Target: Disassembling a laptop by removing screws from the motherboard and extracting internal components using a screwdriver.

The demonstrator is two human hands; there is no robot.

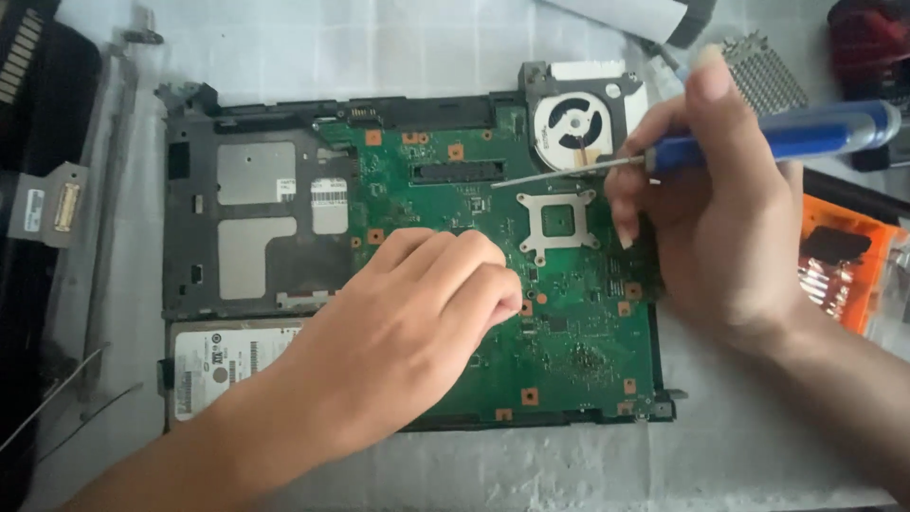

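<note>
Screwdriver: blue-handled screwdriver (758,142) is pinched in the right hand (720,218), thumb and fingers closed round the handle, shaft running left and slightly down.
Tip: it sits over the green circuit board (578,322), just above the square metal bracket (557,223); touching or hovering, I cannot tell.
Left hand: the left hand (408,322) is curled loosely, fingertips pressed together on the board just left of the bracket, holding nothing I can see.
Fan: round cooling fan (573,128) sits at the board's top right corner, right under the shaft.
Left side: grey metal frame (256,218) fills the chassis, with a hard drive (223,365) below it at the bottom left edge.
Room: white table (379,43) lies open above and below the chassis.
Right edge: an orange case (844,261) crowds in just behind the right wrist.
</note>
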